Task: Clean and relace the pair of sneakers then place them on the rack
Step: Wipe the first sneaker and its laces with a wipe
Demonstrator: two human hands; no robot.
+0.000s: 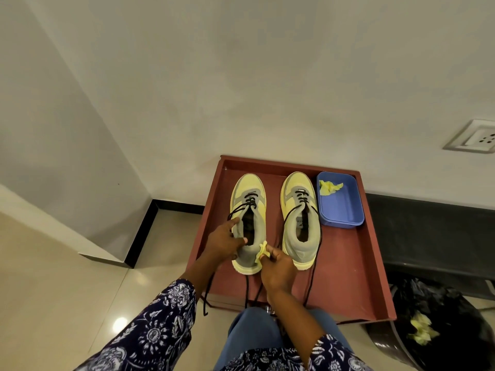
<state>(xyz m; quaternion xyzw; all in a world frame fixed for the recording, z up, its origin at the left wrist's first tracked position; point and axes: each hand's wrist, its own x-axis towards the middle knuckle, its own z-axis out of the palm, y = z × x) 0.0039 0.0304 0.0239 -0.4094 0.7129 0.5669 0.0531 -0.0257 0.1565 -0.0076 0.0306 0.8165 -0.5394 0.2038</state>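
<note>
Two yellow and grey sneakers stand side by side, toes toward the wall, on a reddish-brown rack top [345,263]. My left hand [222,243] grips the collar of the left sneaker [247,194]. My right hand [277,269] presses a small yellow cloth [262,251] against that shoe's heel. The right sneaker [298,191] stands untouched. Both shoes have black laces [312,277] threaded only through the lower eyelets, and the loose ends trail over the rack's front edge.
A blue plastic tub [345,207] holding a crumpled yellow cloth sits on the rack beside the right sneaker. A black-lined bin [439,325] with yellow scraps stands at the lower right. A wall socket [479,139] is on the wall. Beige floor tiles lie to the left.
</note>
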